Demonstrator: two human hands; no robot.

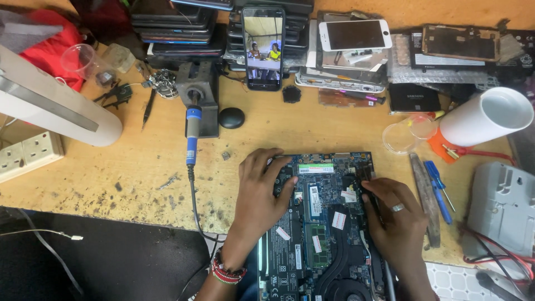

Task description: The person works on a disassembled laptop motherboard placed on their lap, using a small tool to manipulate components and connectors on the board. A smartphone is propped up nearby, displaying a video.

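Plastic sockets (29,153) sit at the left edge on the scuffed wooden bench (128,178); a blue-handled soldering iron (192,136) stands upright left of centre. Bottom centre, the left hand (259,192) lies flat, fingers spread, on the opened laptop's blue circuit board (323,192) (green memory strip below), while the ringed right hand (397,220) curls, pinching at its right edge.
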